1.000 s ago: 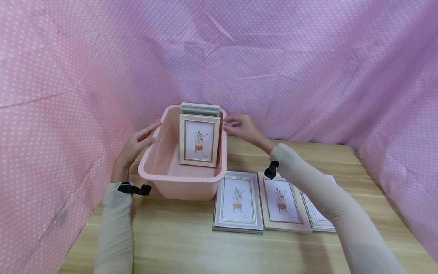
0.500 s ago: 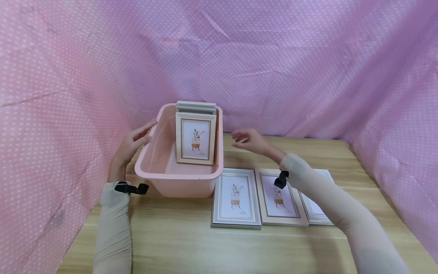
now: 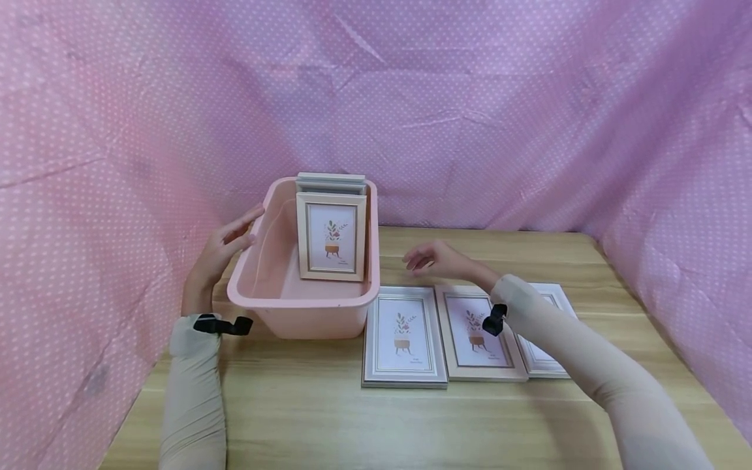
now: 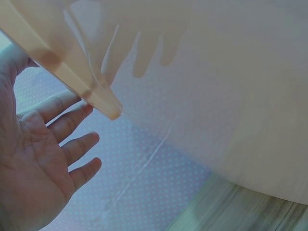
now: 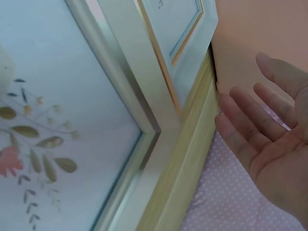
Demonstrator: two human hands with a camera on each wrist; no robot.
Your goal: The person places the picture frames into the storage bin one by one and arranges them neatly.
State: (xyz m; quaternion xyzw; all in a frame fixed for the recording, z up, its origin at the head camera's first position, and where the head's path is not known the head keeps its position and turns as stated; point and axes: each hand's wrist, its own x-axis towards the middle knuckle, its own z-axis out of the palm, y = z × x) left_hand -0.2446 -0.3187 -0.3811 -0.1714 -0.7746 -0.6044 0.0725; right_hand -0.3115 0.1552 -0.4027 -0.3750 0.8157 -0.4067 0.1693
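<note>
A pink plastic tub point(image 3: 302, 303) stands on the table with picture frames upright inside. The front one is a cream picture frame point(image 3: 331, 202) with a potted-plant print; the silvery tops point(image 3: 331, 177) of others show behind it. My left hand point(image 3: 219, 253) rests at the tub's left rim, and in the left wrist view its fingers point(image 4: 77, 147) spread along the outside. Just beyond the frames lying on the table, my right hand point(image 3: 443, 261) hovers with loosely bent fingers, holding nothing. Nearest to it lie a silver picture frame point(image 3: 405, 375) and a cream picture frame point(image 3: 484, 373).
A white picture frame point(image 3: 543, 365) ends the row on the right, partly hidden by my right sleeve point(image 3: 564, 339). The row begins right beside the tub on the wooden table point(image 3: 329, 418). Pink dotted cloth point(image 3: 446, 130) hangs around the back and sides.
My right hand has left the tub's right rim and come back toward me and to the right, over near the lying frames. My left hand has stayed at the left rim.
</note>
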